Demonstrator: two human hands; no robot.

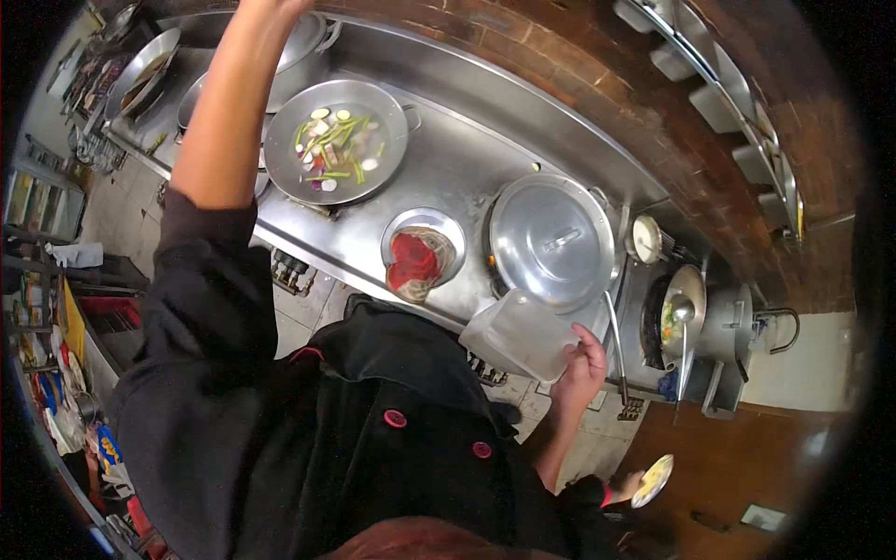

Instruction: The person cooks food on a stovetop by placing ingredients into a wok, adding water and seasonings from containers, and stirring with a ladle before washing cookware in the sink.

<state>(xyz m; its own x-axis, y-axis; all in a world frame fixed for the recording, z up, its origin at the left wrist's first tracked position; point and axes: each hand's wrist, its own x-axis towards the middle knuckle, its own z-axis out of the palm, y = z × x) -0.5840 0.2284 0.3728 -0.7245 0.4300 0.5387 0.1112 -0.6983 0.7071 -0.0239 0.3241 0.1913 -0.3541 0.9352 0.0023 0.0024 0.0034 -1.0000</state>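
My right hand (583, 362) grips the rim of a translucent plastic container (513, 334), which is tilted at the stove's front edge. Behind the container is a large pot with a metal lid (553, 238). My left arm reaches up past a wide pan (289, 179) that holds green beans, pale slices and other vegetables in liquid. Only the base of my left hand (276, 6) shows at the top edge; its fingers are out of frame. Between pan and pot, a red and beige cloth-like thing (415, 259) lies on a metal bowl (455, 245).
A lidded pot (301, 56) stands behind my left forearm. To the right are a wok (686, 289) with vegetables and a ladle (683, 313). Another person's hand (627, 487) holds a plate (653, 481) at lower right. Metal containers (714, 105) line a rail along the brick wall.
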